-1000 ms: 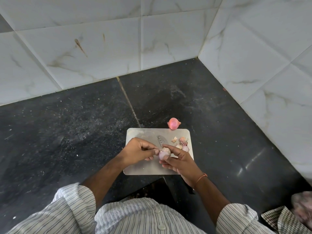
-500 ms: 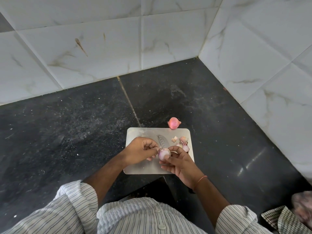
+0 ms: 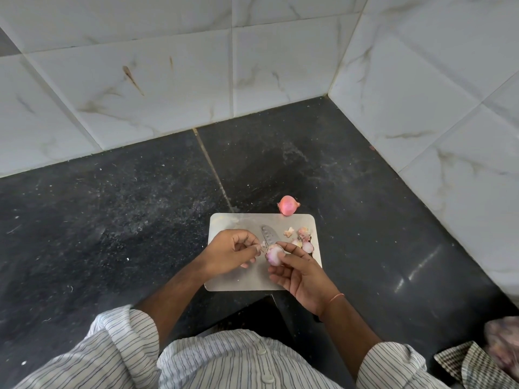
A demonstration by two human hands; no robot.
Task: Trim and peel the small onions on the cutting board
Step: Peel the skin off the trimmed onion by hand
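Observation:
A small pale steel cutting board (image 3: 238, 279) lies on the black counter in front of me. My right hand (image 3: 300, 272) grips a small, partly peeled onion (image 3: 273, 254) just above the board. My left hand (image 3: 231, 252) pinches a scrap of onion skin (image 3: 263, 245) right beside that onion. A knife blade (image 3: 268, 234) with holes lies on the board behind the hands; its handle is hidden. Onion trimmings and peels (image 3: 303, 239) sit at the board's right side. A whole pink onion (image 3: 288, 205) rests at the board's far edge.
White marble-tiled walls (image 3: 233, 66) meet in a corner behind and to the right. The black stone counter (image 3: 98, 220) stretches left. A checked cloth (image 3: 474, 363) and a pinkish bundle (image 3: 502, 338) lie at the lower right. The counter's front edge has a cut-out near my body.
My left hand has pulled a bit of skin away from the onion, leftward. My right hand has turned the onion slightly, so more of it shows.

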